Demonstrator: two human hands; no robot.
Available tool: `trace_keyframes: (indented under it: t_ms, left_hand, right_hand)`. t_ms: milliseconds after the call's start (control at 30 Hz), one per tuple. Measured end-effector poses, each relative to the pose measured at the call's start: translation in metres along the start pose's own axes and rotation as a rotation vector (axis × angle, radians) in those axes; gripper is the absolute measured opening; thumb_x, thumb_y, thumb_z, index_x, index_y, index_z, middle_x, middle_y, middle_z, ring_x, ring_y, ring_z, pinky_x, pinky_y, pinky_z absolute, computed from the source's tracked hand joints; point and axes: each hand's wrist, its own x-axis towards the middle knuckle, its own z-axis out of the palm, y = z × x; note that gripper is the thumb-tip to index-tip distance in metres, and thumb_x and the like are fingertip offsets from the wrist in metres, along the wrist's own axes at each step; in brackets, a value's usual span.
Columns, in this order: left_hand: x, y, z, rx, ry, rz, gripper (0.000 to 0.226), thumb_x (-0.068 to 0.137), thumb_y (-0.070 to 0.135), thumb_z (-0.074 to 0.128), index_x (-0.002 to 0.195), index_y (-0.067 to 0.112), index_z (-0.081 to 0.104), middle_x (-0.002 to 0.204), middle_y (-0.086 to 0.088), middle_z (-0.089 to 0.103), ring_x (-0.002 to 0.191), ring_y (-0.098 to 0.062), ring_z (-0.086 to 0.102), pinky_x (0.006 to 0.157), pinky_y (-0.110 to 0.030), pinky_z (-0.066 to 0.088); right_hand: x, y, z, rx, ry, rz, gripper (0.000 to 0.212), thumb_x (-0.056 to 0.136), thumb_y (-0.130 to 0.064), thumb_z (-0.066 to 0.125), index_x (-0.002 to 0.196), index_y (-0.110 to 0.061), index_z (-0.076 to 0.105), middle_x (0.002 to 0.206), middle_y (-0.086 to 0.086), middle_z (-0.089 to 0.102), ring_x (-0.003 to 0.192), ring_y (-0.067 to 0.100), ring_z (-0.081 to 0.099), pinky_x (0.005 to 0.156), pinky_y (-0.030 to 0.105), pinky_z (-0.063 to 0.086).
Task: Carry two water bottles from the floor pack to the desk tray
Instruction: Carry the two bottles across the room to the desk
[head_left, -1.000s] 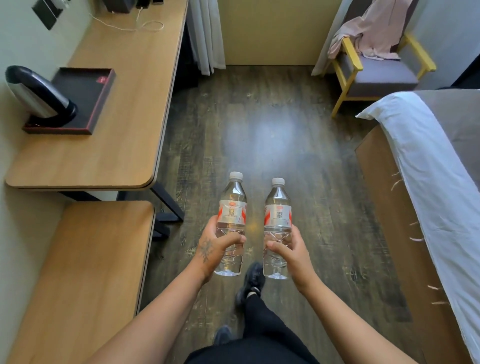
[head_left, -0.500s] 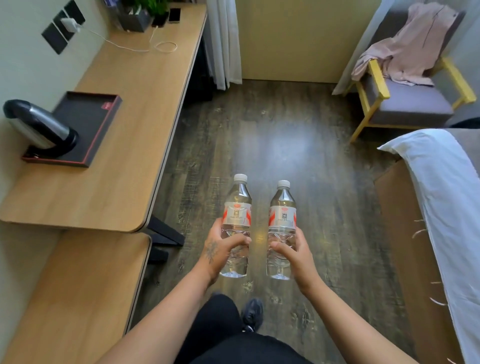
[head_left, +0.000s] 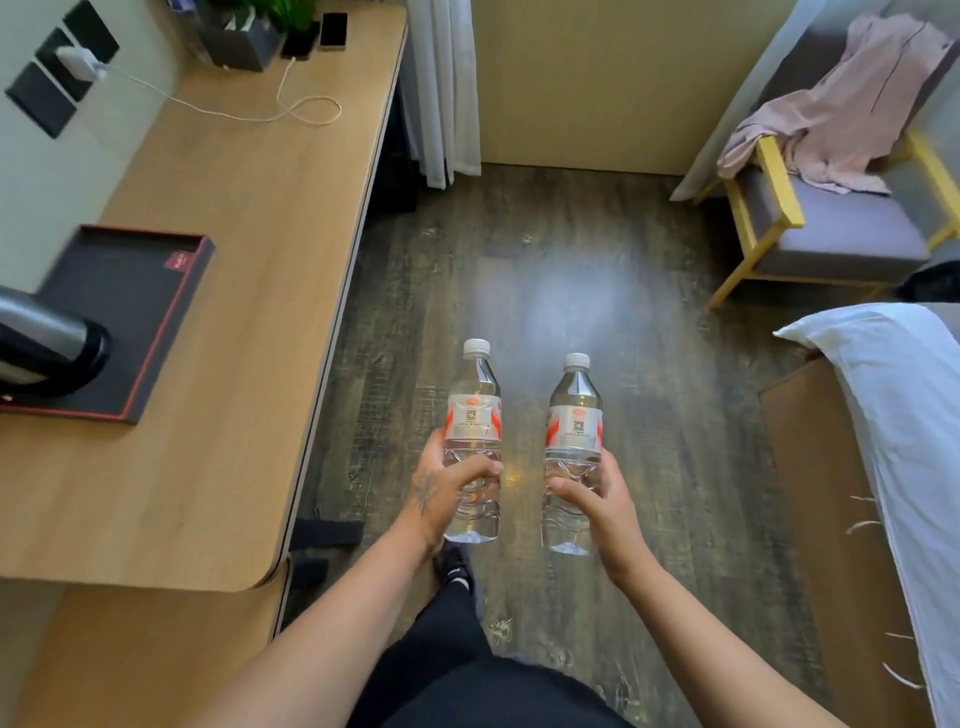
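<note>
My left hand (head_left: 441, 488) grips a clear water bottle (head_left: 474, 415) with a white cap and a red-and-silver label, held upright over the wooden floor. My right hand (head_left: 597, 499) grips a second, matching water bottle (head_left: 574, 410), upright and just to the right of the first. The black desk tray (head_left: 140, 291) with a red edge lies on the wooden desk (head_left: 249, 260) to my left. A steel kettle (head_left: 41, 343) stands on the tray's near end. The floor pack is out of view.
A lower wooden bench (head_left: 135, 660) sits in front of the desk. A bed with a white sheet (head_left: 893, 415) fills the right side. A yellow-framed armchair (head_left: 821, 228) with a pink garment stands at the back right. A charging cable (head_left: 291, 109) lies on the desk's far end.
I have walked forward along the floor with both bottles held upright. The desk and tray have come closer on my left, and more of the desk's far end shows.
</note>
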Motion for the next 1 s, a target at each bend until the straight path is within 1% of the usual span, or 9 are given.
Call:
trace_keyframes:
  t_ms: [100,200,300,400,533,667,767,900,1000]
  left_hand:
    - [0.033,0.029,-0.009,0.021,-0.026,-0.009,0.073,0.066,0.019,0.082,0.137,0.017,0.064,0.121,-0.013,0.082,0.114,-0.028,0.077,0.08,-0.024,0.059]
    - [0.06,0.054,-0.018,0.025,-0.053,-0.005,0.07,0.066,0.02,0.082,0.134,0.018,0.065,0.12,-0.009,0.082,0.111,-0.022,0.078,0.077,-0.019,0.059]
    - [0.083,0.076,-0.025,0.025,-0.055,-0.013,0.069,0.067,0.021,0.082,0.134,0.021,0.064,0.121,-0.008,0.082,0.113,-0.024,0.078,0.086,-0.03,0.059]
    - [0.108,0.095,-0.029,0.028,-0.049,-0.012,0.073,0.067,0.019,0.083,0.138,0.018,0.064,0.122,-0.013,0.082,0.116,-0.031,0.078,0.096,-0.04,0.062]
    - [0.148,0.122,-0.026,0.05,-0.041,-0.005,0.068,0.065,0.018,0.083,0.131,0.018,0.067,0.121,-0.014,0.082,0.115,-0.033,0.078,0.085,-0.03,0.064]
    - [0.193,0.151,-0.017,0.052,-0.028,0.003,0.065,0.066,0.017,0.084,0.129,0.02,0.067,0.121,-0.017,0.081,0.117,-0.037,0.077,0.102,-0.05,0.063]
    - [0.23,0.176,-0.006,0.065,-0.005,0.005,0.07,0.065,0.019,0.085,0.132,0.018,0.067,0.121,-0.015,0.082,0.117,-0.037,0.077,0.107,-0.056,0.06]
    - [0.273,0.209,0.008,0.029,-0.002,-0.028,0.08,0.056,0.021,0.088,0.132,0.012,0.066,0.118,-0.021,0.081,0.115,-0.045,0.076,0.103,-0.059,0.062]
    - [0.298,0.23,0.014,0.004,0.0,-0.024,0.082,0.05,0.028,0.089,0.129,0.016,0.067,0.102,-0.006,0.085,0.1,-0.029,0.082,0.082,-0.04,0.068]
  right_hand:
    - [0.034,-0.015,0.017,-0.005,0.019,0.001,0.092,0.062,-0.044,0.083,0.143,-0.014,0.051,0.13,0.01,0.071,0.118,0.027,0.07,0.097,0.043,0.059]
    - [0.063,-0.031,0.032,-0.008,0.026,-0.006,0.09,0.062,-0.045,0.082,0.142,-0.017,0.052,0.128,0.007,0.072,0.117,0.024,0.071,0.094,0.039,0.06]
    - [0.09,-0.048,0.042,-0.018,0.014,-0.007,0.089,0.063,-0.045,0.083,0.142,-0.018,0.053,0.128,0.005,0.072,0.117,0.023,0.071,0.095,0.04,0.06]
    - [0.118,-0.066,0.048,-0.035,0.006,-0.01,0.086,0.063,-0.046,0.083,0.14,-0.022,0.054,0.129,0.003,0.072,0.115,0.018,0.072,0.089,0.033,0.059]
    - [0.161,-0.085,0.05,-0.049,0.01,-0.009,0.082,0.063,-0.049,0.082,0.137,-0.027,0.055,0.125,-0.002,0.073,0.111,0.014,0.073,0.09,0.033,0.059]
    - [0.215,-0.101,0.047,-0.052,-0.001,-0.018,0.087,0.064,-0.048,0.082,0.142,-0.022,0.052,0.127,0.0,0.072,0.114,0.018,0.071,0.098,0.045,0.058]
    - [0.259,-0.117,0.041,-0.044,-0.01,-0.012,0.084,0.063,-0.046,0.082,0.139,-0.024,0.054,0.126,0.001,0.072,0.112,0.017,0.072,0.096,0.042,0.059]
    - [0.309,-0.138,0.031,-0.035,-0.021,0.01,0.081,0.062,-0.046,0.083,0.136,-0.028,0.055,0.124,-0.001,0.073,0.109,0.012,0.073,0.083,0.027,0.06]
    - [0.34,-0.153,0.026,-0.037,-0.02,0.01,0.086,0.063,-0.047,0.082,0.14,-0.023,0.053,0.126,0.0,0.072,0.111,0.016,0.072,0.086,0.028,0.058]
